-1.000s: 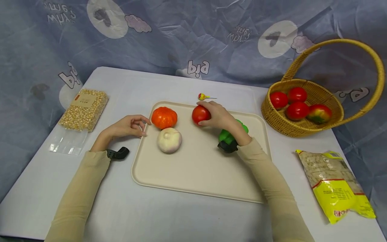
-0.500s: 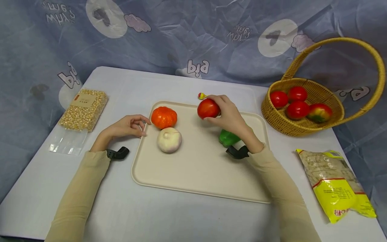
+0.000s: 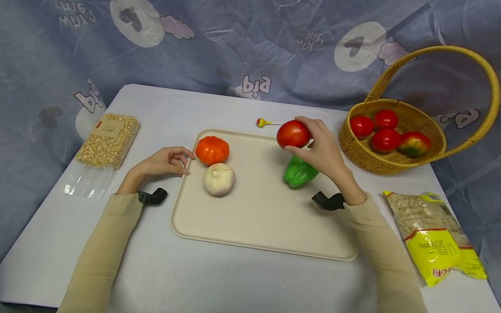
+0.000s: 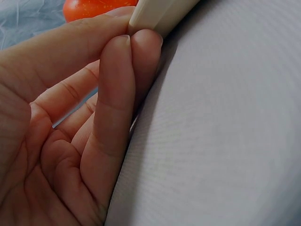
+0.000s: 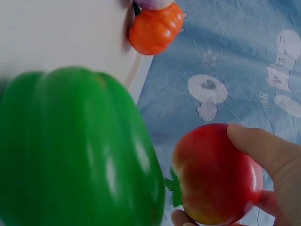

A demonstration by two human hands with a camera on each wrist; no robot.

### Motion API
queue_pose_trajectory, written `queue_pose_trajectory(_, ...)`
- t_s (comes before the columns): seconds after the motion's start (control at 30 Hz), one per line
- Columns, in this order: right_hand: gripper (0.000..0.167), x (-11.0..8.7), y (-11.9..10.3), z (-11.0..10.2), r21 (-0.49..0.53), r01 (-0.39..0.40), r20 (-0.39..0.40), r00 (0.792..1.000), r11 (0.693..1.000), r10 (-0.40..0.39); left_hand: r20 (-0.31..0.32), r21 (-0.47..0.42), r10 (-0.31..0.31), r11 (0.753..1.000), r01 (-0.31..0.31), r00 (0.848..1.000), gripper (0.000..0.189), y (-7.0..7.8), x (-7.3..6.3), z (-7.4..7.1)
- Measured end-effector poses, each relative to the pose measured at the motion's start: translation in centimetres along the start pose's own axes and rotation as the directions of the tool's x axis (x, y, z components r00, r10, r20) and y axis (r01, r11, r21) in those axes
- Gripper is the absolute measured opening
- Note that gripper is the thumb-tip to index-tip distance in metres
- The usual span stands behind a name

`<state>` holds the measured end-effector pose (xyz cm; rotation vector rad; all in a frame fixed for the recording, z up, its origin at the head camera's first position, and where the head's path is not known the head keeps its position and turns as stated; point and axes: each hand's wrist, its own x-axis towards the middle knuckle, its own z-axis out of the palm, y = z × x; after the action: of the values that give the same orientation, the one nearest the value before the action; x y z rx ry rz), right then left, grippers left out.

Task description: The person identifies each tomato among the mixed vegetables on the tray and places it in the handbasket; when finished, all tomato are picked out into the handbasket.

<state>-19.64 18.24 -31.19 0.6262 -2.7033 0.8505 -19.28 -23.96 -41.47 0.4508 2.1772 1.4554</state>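
My right hand (image 3: 322, 148) grips a red tomato (image 3: 292, 134) between thumb and fingers, over the back right of a beige tray (image 3: 250, 226). The right wrist view shows the tomato's yellowish end and green leafy top. Just below that hand lies a green bell pepper (image 3: 299, 173) on the tray, large in the right wrist view. My left hand (image 3: 166, 161) pinches the tray's left rim, its thumb and fingertips at the edge in the left wrist view. Near it on the tray sit an orange pumpkin (image 3: 212, 151) and a whitish, purple-tinged garlic bulb (image 3: 219, 179), side by side.
A wicker basket (image 3: 364, 160) with a tall handle holds several tomatoes at the back right. In front of it lies a yellow and clear bag (image 3: 434, 243). A bag of corn kernels (image 3: 109, 141) lies at the left. Behind the tray is a lollipop (image 3: 261, 122).
My right hand has lifted the tomato from the tray and carried it rightward, uncovering the lollipop stick and more of the bell pepper. My left hand has stayed at the tray's rim.
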Motion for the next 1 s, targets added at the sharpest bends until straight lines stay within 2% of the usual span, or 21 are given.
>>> queue_pose_trajectory(0.47,0.067,-2.3,3.1,-3.5,-0.053,-0.063,-0.15,0.987,0.997,0.054,0.0,0.006,0.01,1.0,-0.01,1.0,0.049,0.3,-0.1,0.0)
queue_pose_trajectory(0.73,0.066,-3.5,5.5,-5.7,-0.045,-0.112,-0.262,0.96,0.993,0.097,0.001,0.004,0.019,1.0,-0.019,1.0,0.049,0.3,-0.1,0.1)
queue_pose_trajectory(1.0,0.065,-4.5,7.6,-7.5,-0.042,-0.191,-0.336,0.927,0.981,0.166,-0.001,-0.002,0.009,1.0,-0.009,1.0,0.049,0.3,-0.1,0.2)
